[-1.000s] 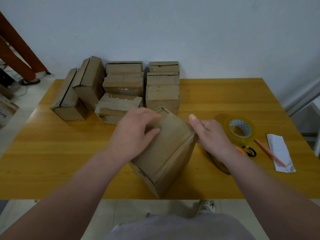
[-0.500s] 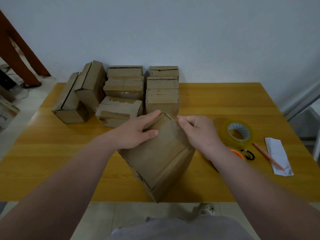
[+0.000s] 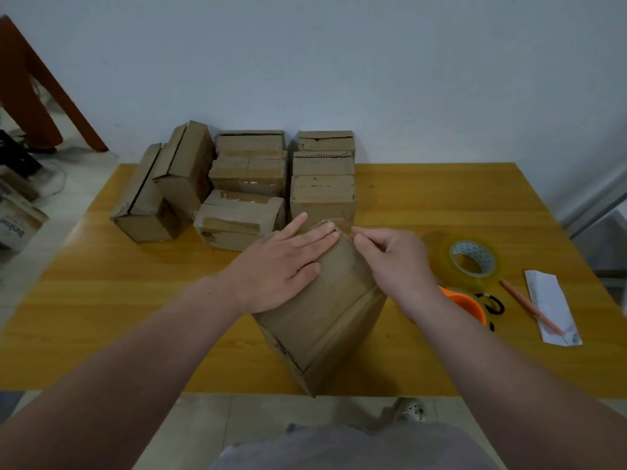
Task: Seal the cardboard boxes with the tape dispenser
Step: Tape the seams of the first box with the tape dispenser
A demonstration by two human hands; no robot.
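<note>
A yellow-orange wooden table (image 3: 101, 317) stands with its far edge against a pale wall. At the far left-centre sits a cluster of cardboard boxes (image 3: 247, 184), packed close together; the two leftmost lean at a tilt, one against the other. In front of the cluster, touching or nearly touching it, the nearest box (image 3: 325, 327) is turned corner-on, its near corner reaching the table's front edge. To the right lies a roll of clear tape (image 3: 471, 262), flat on its side. Just before it are an orange tape dispenser (image 3: 470, 305) – partly hidden – and black loops (image 3: 493, 305). Further right, a folded white paper (image 3: 551, 300) lies with a reddish pencil (image 3: 529, 308) slanting across it.
</note>
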